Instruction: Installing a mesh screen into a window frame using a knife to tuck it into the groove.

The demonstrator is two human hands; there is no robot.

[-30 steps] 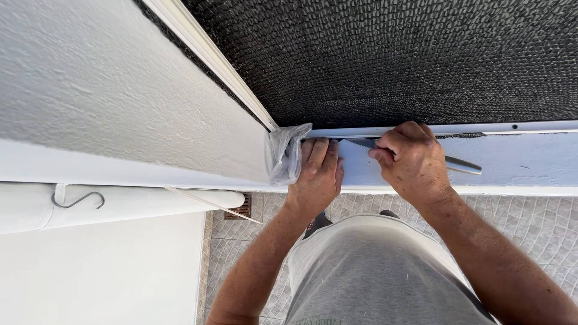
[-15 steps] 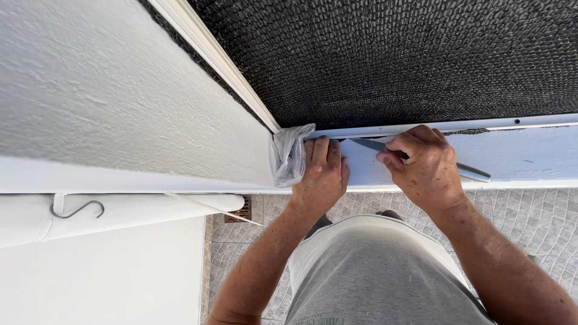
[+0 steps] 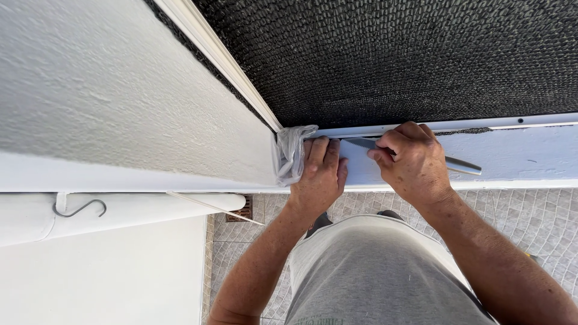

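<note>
Right hand (image 3: 411, 161) slid leftward, gripping knife (image 3: 457, 164)

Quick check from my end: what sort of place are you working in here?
Probably an outdoor balcony or terrace: white rendered wall, dark mesh screen along a white ledge, and small paving tiles with a floor drain below.

two hands (image 3: 361, 168), one knife (image 3: 463, 165), one hook (image 3: 78, 209)
</note>
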